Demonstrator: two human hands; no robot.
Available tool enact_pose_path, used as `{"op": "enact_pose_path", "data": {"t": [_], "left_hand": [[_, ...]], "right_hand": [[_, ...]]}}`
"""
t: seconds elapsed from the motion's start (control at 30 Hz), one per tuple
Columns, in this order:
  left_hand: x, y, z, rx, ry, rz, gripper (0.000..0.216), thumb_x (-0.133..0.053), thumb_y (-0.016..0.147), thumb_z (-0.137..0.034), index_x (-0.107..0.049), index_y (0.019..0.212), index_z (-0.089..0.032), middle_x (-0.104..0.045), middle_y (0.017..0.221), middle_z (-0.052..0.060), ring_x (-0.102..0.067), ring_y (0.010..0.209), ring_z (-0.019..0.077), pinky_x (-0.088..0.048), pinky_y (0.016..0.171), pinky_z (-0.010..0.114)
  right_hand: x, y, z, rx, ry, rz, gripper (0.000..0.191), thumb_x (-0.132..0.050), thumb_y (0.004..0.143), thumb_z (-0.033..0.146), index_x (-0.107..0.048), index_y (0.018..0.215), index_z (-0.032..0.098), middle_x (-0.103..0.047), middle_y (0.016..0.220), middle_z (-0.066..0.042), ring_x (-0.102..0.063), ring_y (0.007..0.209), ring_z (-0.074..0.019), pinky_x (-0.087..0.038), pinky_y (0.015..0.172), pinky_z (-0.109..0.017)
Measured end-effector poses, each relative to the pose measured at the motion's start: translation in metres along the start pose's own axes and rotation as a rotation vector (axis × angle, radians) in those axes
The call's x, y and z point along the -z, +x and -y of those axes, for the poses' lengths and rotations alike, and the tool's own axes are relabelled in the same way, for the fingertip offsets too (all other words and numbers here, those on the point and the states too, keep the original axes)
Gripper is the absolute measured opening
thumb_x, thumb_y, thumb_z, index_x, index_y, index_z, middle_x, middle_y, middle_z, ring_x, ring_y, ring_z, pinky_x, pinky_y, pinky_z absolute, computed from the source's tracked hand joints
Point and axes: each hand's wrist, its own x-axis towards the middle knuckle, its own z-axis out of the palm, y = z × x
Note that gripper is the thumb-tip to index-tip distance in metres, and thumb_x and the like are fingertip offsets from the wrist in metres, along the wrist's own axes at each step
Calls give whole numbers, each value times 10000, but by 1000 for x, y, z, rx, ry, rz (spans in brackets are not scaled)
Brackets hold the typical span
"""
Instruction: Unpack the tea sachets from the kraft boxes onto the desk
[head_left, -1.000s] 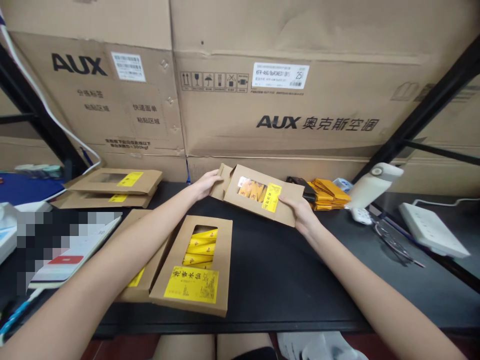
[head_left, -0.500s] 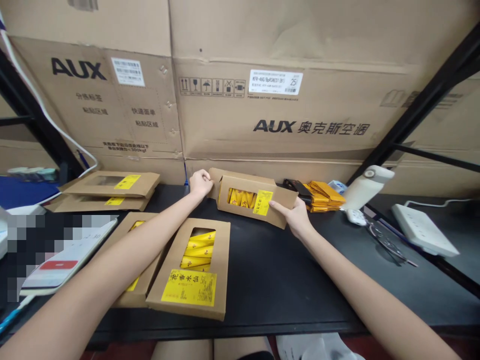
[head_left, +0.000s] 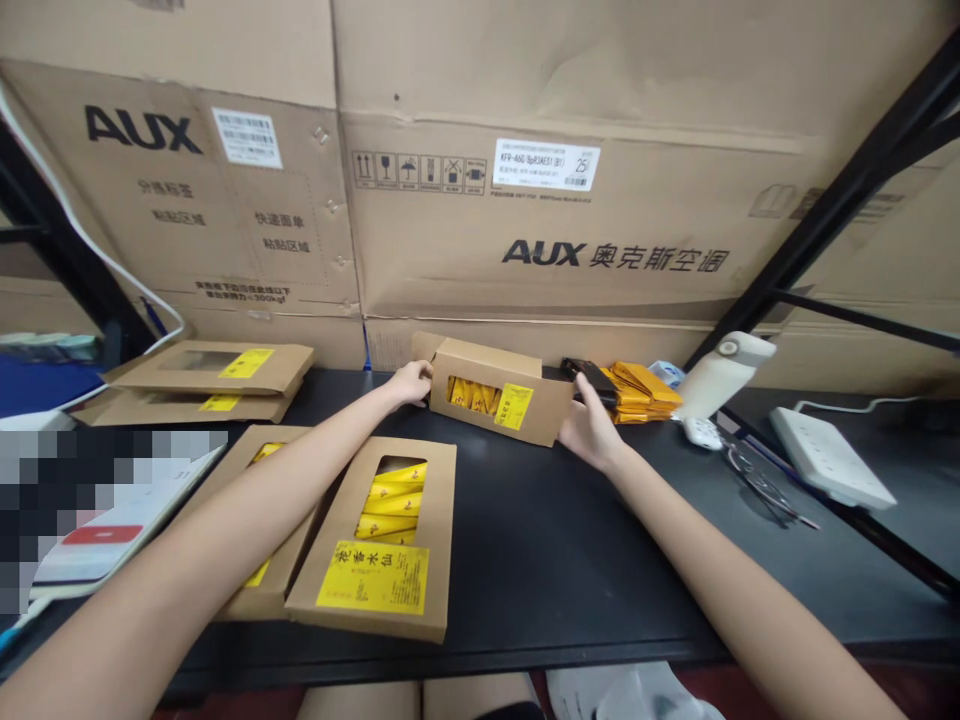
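A brown cardboard box (head_left: 487, 360) stands on its long side at the back of the table. Yellow packets show through its window, and a yellow label (head_left: 514, 408) is on its front. At its left end, my left hand (head_left: 411, 384) has curled fingers against the open end flap. My right hand (head_left: 592, 428) touches the right end flap (head_left: 556, 405) with fingers stretched upward along its edge. A similar filled box (head_left: 442, 520) lies flat nearer me, showing yellow packets and a yellow label. Under my left forearm, another filled box (head_left: 289, 440) is partly hidden.
Two flattened-looking window boxes (head_left: 292, 368) are stacked at the back left. A phone or tablet (head_left: 127, 530) lies at left. Orange packets (head_left: 641, 390), a white bottle (head_left: 720, 375), glasses (head_left: 757, 490) and a power strip (head_left: 832, 460) sit at right. Large cartons (head_left: 600, 90) stand behind.
My right thumb has left the box front, and that hand now touches the right flap's edge. My left hand has come down from the upper left flap to the box's left end.
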Motion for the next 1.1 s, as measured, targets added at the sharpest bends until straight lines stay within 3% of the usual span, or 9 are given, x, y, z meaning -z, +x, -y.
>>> {"op": "enact_pose_path", "data": {"t": [0.1,0.27,0.4,0.5,0.6,0.7,0.93,1.1], "left_hand": [[4,-1,0,-70,58,-16,221,-651,550,-24,-601,683,-194,-651,752,45,-634,917,273,-510,823,374],[6,1,2,-166,181,-52,300,-625,452,56,-523,546,-210,-648,777,81,-535,1172,351,-413,988,357],[4,1,6,-195,268,-33,270,-641,466,27,-528,525,-211,-660,769,97,-581,1119,351,-440,964,338],[4,1,5,-219,304,-25,220,-642,508,-14,-558,535,-216,-655,672,62,-641,995,311,-482,901,314],[5,0,1,-282,310,-30,207,-606,552,-23,-638,652,-201,-677,700,47,-667,883,279,-493,870,328],[5,-2,-4,-379,278,-52,331,-539,586,-9,-683,825,-187,-709,855,54,-661,900,251,-481,887,327],[1,2,-7,-494,166,-145,459,-473,677,-48,-629,1097,-149,-694,1031,75,-641,931,213,-482,915,342],[-4,0,-9,-530,-11,-117,371,-449,814,-219,-597,1151,-174,-660,1137,75,-625,952,209,-526,848,353]], "right_hand": [[5,-1,6,-47,76,68,499,-453,770,621,-661,949,204,-717,1051,-83,-619,1102,-270,-476,945,-431],[9,3,-1,-67,49,-6,243,-522,758,353,-676,874,206,-737,964,-50,-667,991,-226,-498,914,-380],[7,4,-7,-57,-13,-16,152,-665,701,246,-695,843,198,-745,882,-25,-687,859,-193,-518,848,-332],[7,2,-8,5,-59,15,275,-795,595,247,-706,852,203,-742,867,-5,-679,792,-169,-522,785,-290],[7,1,-9,91,-139,4,313,-835,547,314,-720,818,208,-736,813,8,-662,725,-152,-512,686,-253],[4,3,-11,233,-257,-88,277,-817,567,363,-725,776,205,-725,774,14,-649,702,-147,-496,643,-240],[-1,6,-9,527,-184,-238,392,-813,563,351,-701,920,233,-732,986,-19,-675,913,-227,-527,808,-350],[-5,4,-11,588,-219,-241,394,-811,573,350,-692,932,239,-733,992,-15,-675,921,-230,-504,881,-391]]}}
